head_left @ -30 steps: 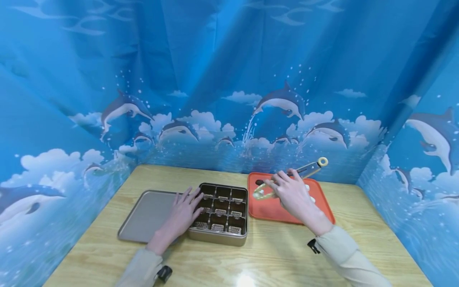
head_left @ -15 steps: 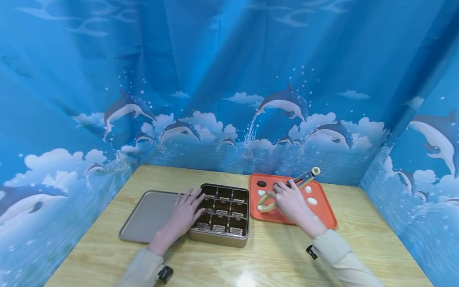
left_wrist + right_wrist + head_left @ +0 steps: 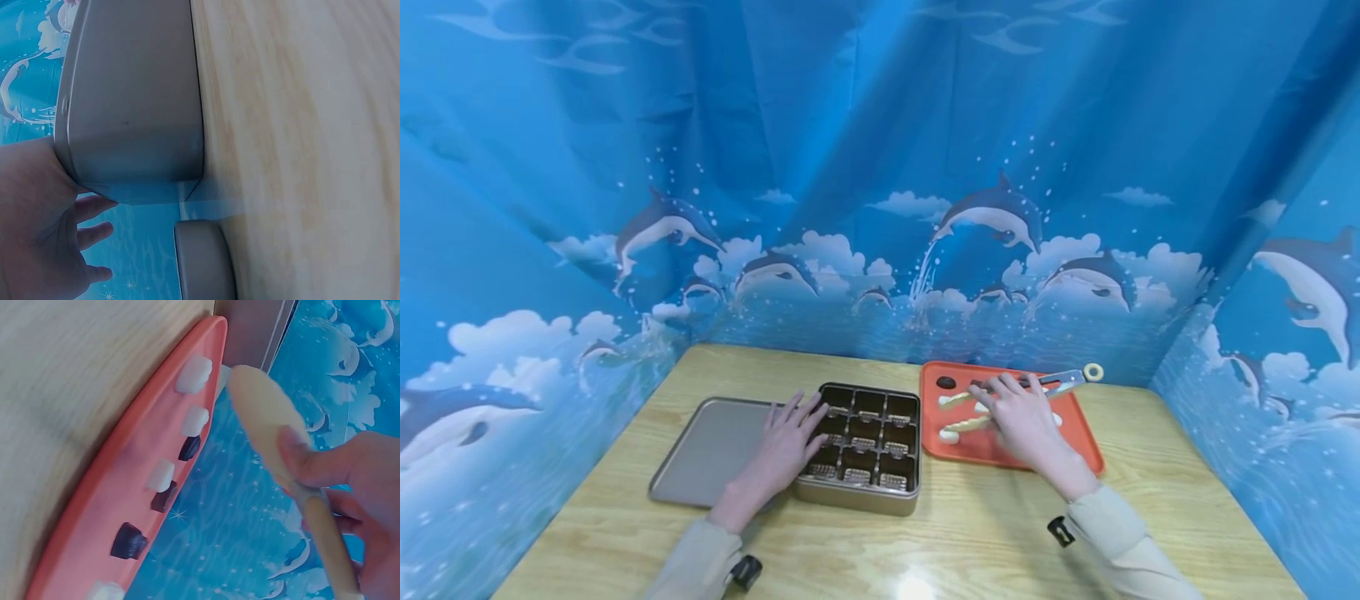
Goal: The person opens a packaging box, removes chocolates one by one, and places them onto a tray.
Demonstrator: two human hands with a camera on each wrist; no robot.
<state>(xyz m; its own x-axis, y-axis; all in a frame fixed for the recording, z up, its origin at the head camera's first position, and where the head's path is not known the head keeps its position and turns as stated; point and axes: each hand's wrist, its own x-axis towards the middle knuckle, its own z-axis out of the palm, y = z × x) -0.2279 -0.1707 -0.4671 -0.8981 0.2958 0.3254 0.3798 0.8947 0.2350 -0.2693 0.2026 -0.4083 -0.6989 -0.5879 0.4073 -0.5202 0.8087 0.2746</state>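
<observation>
My left hand [image 3: 786, 446] rests with spread, straight fingers on the left edge of a brown metal box [image 3: 857, 498] split into several square compartments. In the left wrist view its fingers reach past the box's corner. My right hand [image 3: 1028, 423] grips a pair of tongs [image 3: 968, 424] with cream tips and a ring at the far end. The tongs stand spread apart over the orange-red tray [image 3: 977, 455], one tip right at a white piece [image 3: 949, 437]. The right wrist view shows several small white and dark brown pieces [image 3: 129, 541] on the tray.
A flat grey metal tray or lid [image 3: 707, 450] lies left of the box, partly behind my left arm. All stand on a wooden table [image 3: 970, 533]. A blue dolphin-print curtain [image 3: 850, 208] closes off the back and sides.
The tongs came down toward the front-left white piece from above the tray, then spread wider, their ring end swinging right. My left hand and the box stay where they were.
</observation>
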